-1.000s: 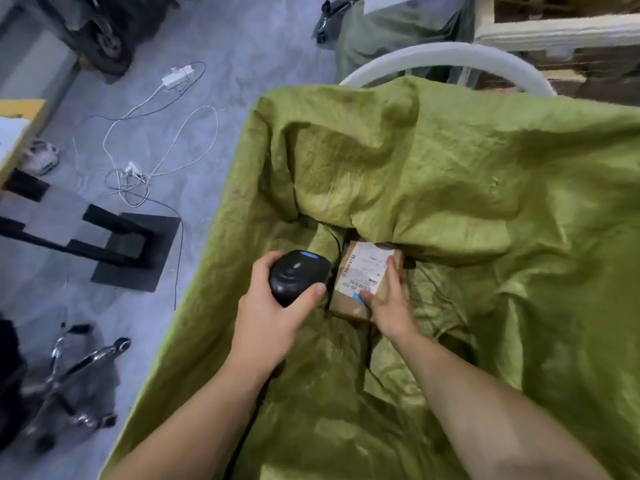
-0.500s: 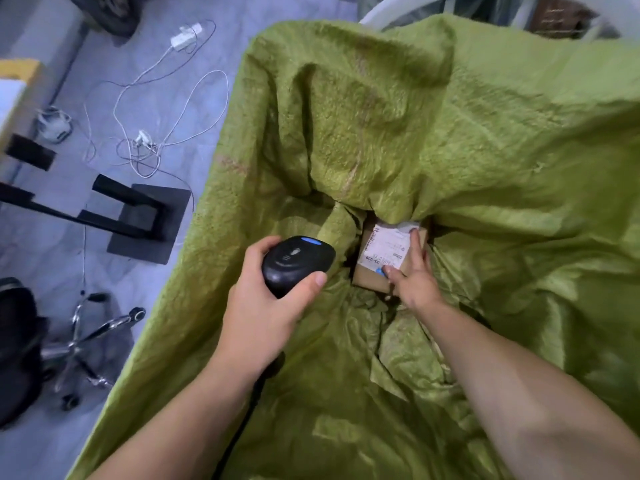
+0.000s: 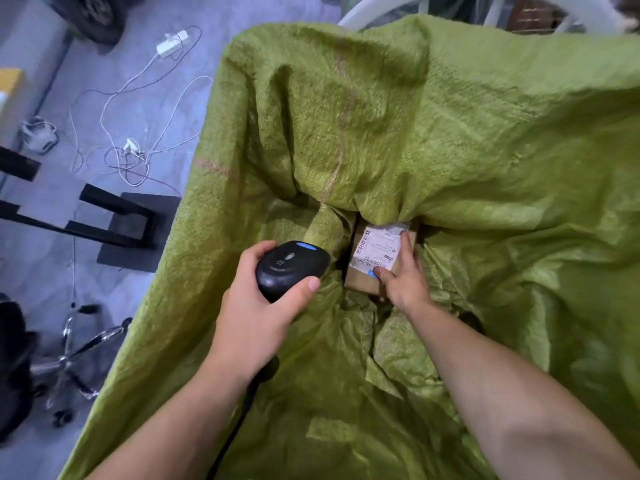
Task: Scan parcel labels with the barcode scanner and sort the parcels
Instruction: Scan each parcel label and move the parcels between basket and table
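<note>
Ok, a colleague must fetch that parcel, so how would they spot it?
Look into the big green woven sack. At its bottom lies a small brown cardboard parcel, held by the right hand. Its white barcode label sets it apart from the black scanner beside it.

Green woven sack (image 3: 450,133): opened wide, heavily creased; one cardboard parcel (image 3: 362,284) lies in its central hollow, white label (image 3: 377,247) facing up. Grey floor (image 3: 45,271), left of the sack: carries tangled white cables (image 3: 131,152), a white power adapter (image 3: 172,45), a black stand base (image 3: 138,233) and a chrome chair base (image 3: 76,355)
</note>
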A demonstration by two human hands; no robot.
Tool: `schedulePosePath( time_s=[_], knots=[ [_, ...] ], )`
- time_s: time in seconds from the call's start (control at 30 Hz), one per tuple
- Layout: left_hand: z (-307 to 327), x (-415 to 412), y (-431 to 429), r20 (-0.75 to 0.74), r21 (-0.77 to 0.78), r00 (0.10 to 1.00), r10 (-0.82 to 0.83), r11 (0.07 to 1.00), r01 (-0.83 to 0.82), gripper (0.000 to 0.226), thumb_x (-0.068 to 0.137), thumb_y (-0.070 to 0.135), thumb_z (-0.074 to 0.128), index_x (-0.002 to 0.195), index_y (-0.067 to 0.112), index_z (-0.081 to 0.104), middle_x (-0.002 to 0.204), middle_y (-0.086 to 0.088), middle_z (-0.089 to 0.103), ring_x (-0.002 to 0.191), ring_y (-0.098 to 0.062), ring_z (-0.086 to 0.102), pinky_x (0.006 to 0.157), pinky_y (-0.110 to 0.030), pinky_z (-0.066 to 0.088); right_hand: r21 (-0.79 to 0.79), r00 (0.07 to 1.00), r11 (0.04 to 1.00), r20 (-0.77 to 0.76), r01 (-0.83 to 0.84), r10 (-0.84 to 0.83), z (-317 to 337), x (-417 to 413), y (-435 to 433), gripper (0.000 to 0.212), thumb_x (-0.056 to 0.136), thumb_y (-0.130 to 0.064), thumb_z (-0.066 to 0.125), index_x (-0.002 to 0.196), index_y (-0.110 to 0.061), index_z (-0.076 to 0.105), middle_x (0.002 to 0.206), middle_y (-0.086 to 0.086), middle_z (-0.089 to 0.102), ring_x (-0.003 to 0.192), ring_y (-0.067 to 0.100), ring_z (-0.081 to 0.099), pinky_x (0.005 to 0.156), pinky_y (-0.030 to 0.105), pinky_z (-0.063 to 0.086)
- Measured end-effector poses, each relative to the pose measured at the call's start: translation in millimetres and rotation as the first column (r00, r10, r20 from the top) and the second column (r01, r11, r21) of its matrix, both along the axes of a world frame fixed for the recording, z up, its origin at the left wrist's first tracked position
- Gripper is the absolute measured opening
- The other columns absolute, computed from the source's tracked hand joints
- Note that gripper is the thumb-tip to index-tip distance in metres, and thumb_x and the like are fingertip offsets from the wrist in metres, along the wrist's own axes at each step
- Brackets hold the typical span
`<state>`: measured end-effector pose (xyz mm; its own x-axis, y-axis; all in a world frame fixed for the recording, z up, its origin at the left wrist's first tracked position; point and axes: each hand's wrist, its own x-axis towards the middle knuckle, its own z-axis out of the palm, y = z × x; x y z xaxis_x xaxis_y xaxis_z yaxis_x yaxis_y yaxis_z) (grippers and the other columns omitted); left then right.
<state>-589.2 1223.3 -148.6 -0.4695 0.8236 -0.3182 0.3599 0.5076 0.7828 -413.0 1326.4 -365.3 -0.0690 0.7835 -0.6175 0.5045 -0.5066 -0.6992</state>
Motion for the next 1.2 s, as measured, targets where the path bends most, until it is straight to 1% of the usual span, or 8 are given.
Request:
schedulePosePath(
  time_s=[0.17, 0.4, 0.6, 0.8, 0.9, 1.0, 1.07, 1.2],
  knots=[
    [4, 0, -1, 0.014, -0.002, 1.0, -0.009, 1.0, 0.009, 0.062, 0.061, 0.061, 0.078, 0.114, 0.054, 0.048, 0.105, 0.04, 0.063, 0.096, 0.007, 0.066, 0.089, -0.033, 0.056, 0.012, 0.997, 1.0, 0.078, -0.008, 0.007, 17, -3, 0, 0.083, 0.097, -0.037, 0.064, 0.157, -0.047, 0.008, 0.169, 0.004, -0.001, 0.154, 0.032, 0.012, 0.121, 0.044, 0.019],
    [15, 0, -3, 0.02, 0.017, 1.0, 0.02, 1.0, -0.02, 0.066, 0.058, 0.066, 0.076, 0.116, 0.056, 0.047, 0.105, 0.037, 0.064, 0.091, -0.003, 0.069, 0.086, -0.044, 0.059, 0.046, 0.992, 0.998, 0.118, -0.053, 0.047, 50, 6, -5, 0.069, 0.099, -0.048, 0.055, 0.159, -0.038, 0.02, 0.169, 0.002, 0.004, 0.154, 0.029, 0.014, 0.121, 0.043, 0.02],
    [41, 7, -5, 0.005, 0.081, 1.0, -0.002, 0.997, 0.001, 0.061, 0.062, 0.061, 0.077, 0.114, 0.057, 0.047, 0.1, 0.037, 0.065, 0.091, -0.008, 0.069, 0.082, -0.029, 0.052, 0.076, 0.965, 0.982, 0.213, -0.175, 0.156, 92, 24, -18, 0.065, 0.1, -0.052, 0.051, 0.157, -0.031, 0.028, 0.166, 0.009, 0.018, 0.154, 0.026, 0.013, 0.123, 0.043, 0.018],
    [77, 9, -14, 0.005, 0.233, 0.997, -0.071, 0.97, 0.068, 0.069, 0.072, 0.051, 0.083, 0.129, 0.039, 0.047, 0.108, 0.027, 0.063, 0.098, 0.003, 0.064, 0.087, -0.025, 0.047, 0.172, 0.921, 0.954, 0.349, -0.245, 0.174, 172, 42, -41, 0.064, 0.103, -0.05, 0.043, 0.159, -0.03, 0.021, 0.168, 0.006, 0.011, 0.155, 0.027, 0.006, 0.124, 0.05, 0.014],
    [93, 6, -24, 0.018, 0.306, 0.993, -0.113, 0.947, 0.102, 0.068, 0.074, 0.047, 0.084, 0.131, 0.037, 0.048, 0.108, 0.029, 0.061, 0.102, 0.006, 0.061, 0.091, -0.027, 0.046, 0.262, 0.877, 0.928, 0.465, -0.266, 0.12, 223, 51, -57, 0.064, 0.104, -0.052, 0.038, 0.16, -0.031, 0.017, 0.169, 0.005, 0.007, 0.156, 0.026, 0.001, 0.124, 0.054, 0.012],
    [110, 5, -39, 0.034, 0.381, 0.982, -0.185, 0.911, 0.158, 0.072, 0.07, 0.05, 0.082, 0.131, 0.034, 0.048, 0.109, 0.029, 0.06, 0.103, -0.001, 0.062, 0.09, -0.026, 0.045, 0.357, 0.811, 0.89, 0.585, -0.284, 0.025, 272, 60, -84, 0.063, 0.104, -0.053, 0.034, 0.16, -0.032, 0.014, 0.169, 0.005, 0.005, 0.156, 0.026, -0.002, 0.124, 0.057, 0.008],
    [120, 4, -54, 0.032, 0.427, 0.968, -0.25, 0.879, 0.213, 0.072, 0.07, 0.051, 0.08, 0.132, 0.033, 0.048, 0.109, 0.028, 0.06, 0.101, 0.005, 0.061, 0.088, -0.024, 0.044, 0.407, 0.758, 0.866, 0.651, -0.291, -0.051, 300, 66, -108, 0.062, 0.105, -0.053, 0.032, 0.16, -0.033, 0.013, 0.169, 0.004, 0.004, 0.156, 0.027, -0.005, 0.123, 0.058, 0.006],
    [142, 9, -88, 0.017, 0.496, 0.929, -0.37, 0.81, 0.313, 0.059, 0.081, 0.033, 0.083, 0.127, 0.037, 0.046, 0.107, 0.03, 0.057, 0.095, 0.018, 0.054, 0.079, -0.01, 0.04, 0.451, 0.617, 0.842, 0.763, -0.295, -0.193, 346, 87, -170, 0.062, 0.104, -0.057, 0.024, 0.16, -0.036, 0.006, 0.169, 0.004, -0.001, 0.155, 0.03, -0.009, 0.122, 0.06, 0.003]
  ],
)
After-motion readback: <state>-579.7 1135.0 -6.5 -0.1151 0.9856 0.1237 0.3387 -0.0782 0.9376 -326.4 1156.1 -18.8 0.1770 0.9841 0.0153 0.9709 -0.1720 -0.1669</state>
